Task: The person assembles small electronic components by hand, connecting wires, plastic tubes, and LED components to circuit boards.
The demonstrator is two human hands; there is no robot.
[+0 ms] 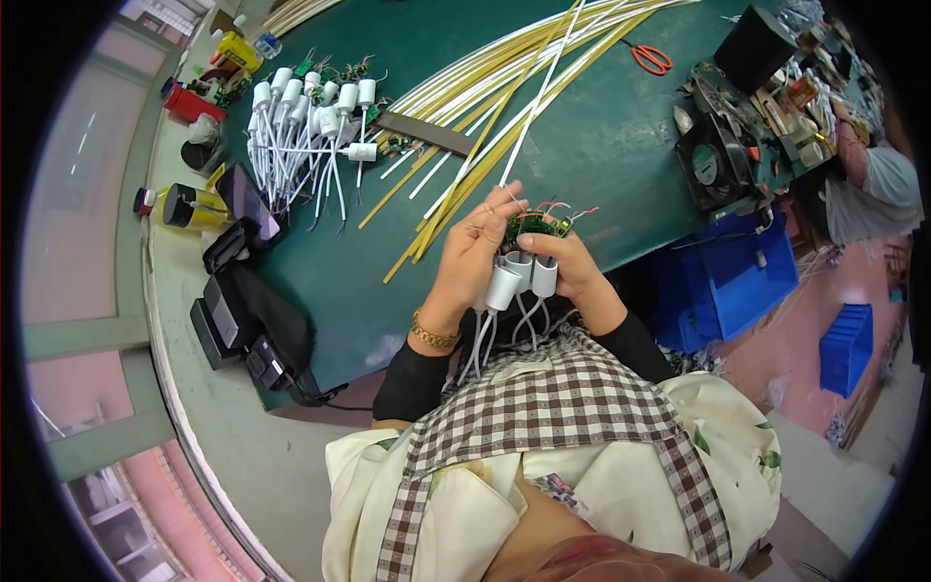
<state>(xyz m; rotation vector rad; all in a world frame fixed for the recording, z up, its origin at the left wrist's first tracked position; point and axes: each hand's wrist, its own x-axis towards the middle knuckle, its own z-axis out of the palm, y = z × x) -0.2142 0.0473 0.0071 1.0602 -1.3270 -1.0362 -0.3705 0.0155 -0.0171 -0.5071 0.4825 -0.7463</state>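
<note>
My left hand [472,254] and my right hand [570,264] meet above the near edge of a dark green work table [601,145]. Together they hold a bunch of small white cylindrical caps [519,274] with thin white wires hanging down toward my lap. On top of the bunch sit small green circuit boards [531,227] with thin red and white leads. My left fingers pinch at the boards; my right hand cups the caps from the right. A long white wire [538,97] runs from the fingers up across the table.
A bundle of long yellow and white wires [485,107] crosses the table. Finished white caps with wires [310,126] lie at the left. Black device [242,320], phone [247,202], orange scissors [650,58], small fan [713,160], blue bins [737,276], another person [873,184] at right.
</note>
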